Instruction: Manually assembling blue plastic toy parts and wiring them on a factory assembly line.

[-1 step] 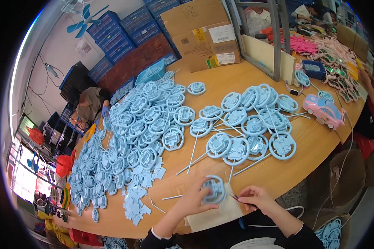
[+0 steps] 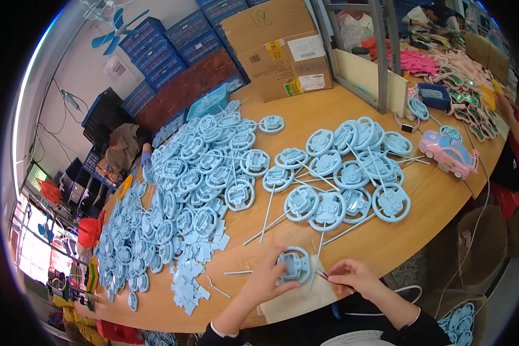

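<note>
My left hand grips the rim of a light-blue plastic toy steering wheel, thumb at its lower side and fingers at its left. The wheel's open, recessed housing faces up. Just to its right, my right hand pinches a thin dark-and-red item, tip pointing at the wheel; its kind is too small to make out. Beneath the wheel lies a pale cloth or sheet at the table's near edge. A thin light-blue rod lies between the wheel and my right hand.
Similar wheels with rods lie ahead, and a large heap spreads left, with flat blue plates nearby. A pink toy car stands right. Cardboard boxes stand at the back. A co-worker sits far left.
The wheel in my left hand has tilted, so its recessed housing shows more plainly. My right hand has shifted only slightly.
</note>
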Tool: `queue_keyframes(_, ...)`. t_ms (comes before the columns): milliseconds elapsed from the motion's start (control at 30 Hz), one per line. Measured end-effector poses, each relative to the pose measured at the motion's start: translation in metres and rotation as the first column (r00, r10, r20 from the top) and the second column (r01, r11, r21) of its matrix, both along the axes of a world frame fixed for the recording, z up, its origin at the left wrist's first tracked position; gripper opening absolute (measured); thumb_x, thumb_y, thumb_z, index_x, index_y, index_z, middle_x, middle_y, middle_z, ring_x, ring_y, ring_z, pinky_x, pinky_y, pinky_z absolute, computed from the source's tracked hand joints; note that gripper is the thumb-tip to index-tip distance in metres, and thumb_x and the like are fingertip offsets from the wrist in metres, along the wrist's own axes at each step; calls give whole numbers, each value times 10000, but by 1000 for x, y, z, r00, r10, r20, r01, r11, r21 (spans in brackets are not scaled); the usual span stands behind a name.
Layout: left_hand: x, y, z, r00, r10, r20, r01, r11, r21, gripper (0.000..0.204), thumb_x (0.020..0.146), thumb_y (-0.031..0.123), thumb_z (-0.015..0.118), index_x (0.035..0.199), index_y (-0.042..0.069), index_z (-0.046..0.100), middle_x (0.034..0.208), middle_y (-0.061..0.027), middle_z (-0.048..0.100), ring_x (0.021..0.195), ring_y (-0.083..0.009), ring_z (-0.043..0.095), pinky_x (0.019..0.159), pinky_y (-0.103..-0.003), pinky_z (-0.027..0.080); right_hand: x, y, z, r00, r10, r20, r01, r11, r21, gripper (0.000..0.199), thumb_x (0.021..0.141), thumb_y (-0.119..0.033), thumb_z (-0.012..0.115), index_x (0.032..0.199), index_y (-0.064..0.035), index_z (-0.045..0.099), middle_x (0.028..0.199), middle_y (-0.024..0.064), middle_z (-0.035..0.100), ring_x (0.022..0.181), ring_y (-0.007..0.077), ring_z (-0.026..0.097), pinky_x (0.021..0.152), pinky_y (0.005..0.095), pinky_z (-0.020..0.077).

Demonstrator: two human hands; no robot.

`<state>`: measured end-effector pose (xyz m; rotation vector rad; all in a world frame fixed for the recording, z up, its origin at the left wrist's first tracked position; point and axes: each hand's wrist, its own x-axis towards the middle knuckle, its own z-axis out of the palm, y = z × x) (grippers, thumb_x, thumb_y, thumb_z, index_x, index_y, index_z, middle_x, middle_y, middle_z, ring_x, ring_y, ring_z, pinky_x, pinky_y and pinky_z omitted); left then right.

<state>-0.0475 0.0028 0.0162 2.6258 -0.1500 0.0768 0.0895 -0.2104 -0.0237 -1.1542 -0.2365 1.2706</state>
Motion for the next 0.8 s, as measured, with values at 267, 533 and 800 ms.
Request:
queue_keyframes(267, -16, -28, -27, 945, 327, 20, -320, 907, 274, 721, 633, 418, 709, 1188, 49, 432, 1315, -222, 298, 1208, -416, 294, 949, -547, 243, -17, 16, 5, 987, 113, 117, -117, 993, 27, 347, 769, -160, 657, 1086, -79, 539, 527, 24, 516, 359, 42, 382, 350, 166, 262)
queue_keyframes(533, -57, -29, 7, 960, 258, -106, -211, 920, 330, 534, 668, 312, 669, 1102, 60, 488, 1320, -212, 282, 1229, -415, 255, 934, -617, 176, -13, 21, -28, 922, 84, 378, -103, 994, 30, 384, 776, -167, 642, 1104, -4, 530, 877, 76, 537, 539, 93, 531, 417, 201, 391)
queue_keyframes(800, -62, -49, -34, 556, 820, -137, -818, 510, -267, 527, 694, 214, 723, 1060, -58, 457, 1022, -171, 473, 895, -227, 503, 740, -300, 438, -32, 45, -14, 903, 102, 417, -142, 988, 67, 538, 746, -220, 681, 1144, 62, 456, 917, 122, 595, 598, 137, 607, 453, 224, 425)
